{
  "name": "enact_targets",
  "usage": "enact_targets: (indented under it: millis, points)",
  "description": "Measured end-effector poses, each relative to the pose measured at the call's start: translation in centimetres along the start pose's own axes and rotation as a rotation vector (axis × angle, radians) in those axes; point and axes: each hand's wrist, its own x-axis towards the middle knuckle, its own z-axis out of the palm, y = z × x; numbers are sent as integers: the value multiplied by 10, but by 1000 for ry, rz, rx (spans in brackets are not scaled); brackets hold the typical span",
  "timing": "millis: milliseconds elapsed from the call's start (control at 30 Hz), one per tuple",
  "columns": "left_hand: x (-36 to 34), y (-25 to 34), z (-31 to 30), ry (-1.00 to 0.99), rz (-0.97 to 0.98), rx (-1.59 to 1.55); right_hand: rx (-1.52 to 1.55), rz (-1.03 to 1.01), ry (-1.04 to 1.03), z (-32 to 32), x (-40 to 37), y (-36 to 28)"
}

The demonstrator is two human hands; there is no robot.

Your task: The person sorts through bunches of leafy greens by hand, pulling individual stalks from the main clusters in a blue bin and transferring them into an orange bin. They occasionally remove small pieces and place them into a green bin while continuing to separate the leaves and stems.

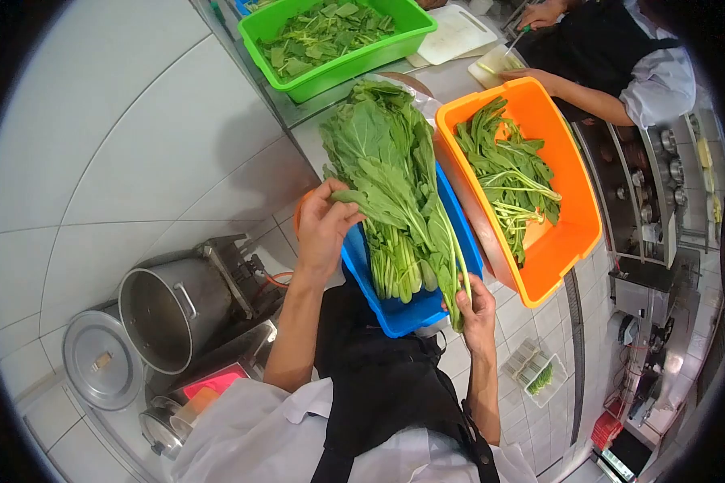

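Note:
A large heap of leafy greens (379,145) lies over the blue basin (405,324), stems pointing toward me. One long leafy stalk (415,217) lies across the top of the heap. My left hand (326,221) pinches a leaf edge of this stalk at the left. Lower right, my right hand (474,310) has its fingers closed round the pale stem end. More greens (511,177) with long stems lie loose in the orange basin (570,233), right of the blue one.
A green basin (298,84) of cut leaves stands at the top, beside a white cutting board (459,34). At top right a co-worker (596,56) holds a knife over another board. A large pot (165,310) and its lid (103,360) are at lower left.

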Motion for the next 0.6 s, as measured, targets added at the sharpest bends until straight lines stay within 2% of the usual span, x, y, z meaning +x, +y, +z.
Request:
enact_targets:
  millis: [100,167,200,267,400,467,500,567,600]
  points:
    - [-1,3,6,-73,-55,-55,-132,-64,17,9,-1,-4]
    - [3,2,8,-4,-82,573,-262,-64,52,14,-1,-9]
    - [3,2,6,-4,-80,575,-260,-66,51,12,-1,-7]
    - [1,1,5,35,284,880,-310,-89,-7,4,-3,-5]
    - [-11,13,6,21,135,826,-209,-53,-13,3,-7,-9]
    - [-10,8,-3,-154,219,1059,-207,-81,-37,2,-7,-7]
    - [-11,9,-4,-154,219,1060,-206,-81,-37,0,-7,-5]
    - [-13,11,-5,-155,106,1308,-97,79,-49,-3,-9,-3]
    - [-15,13,-4,-157,107,1306,-98,78,-47,-3,-9,-3]
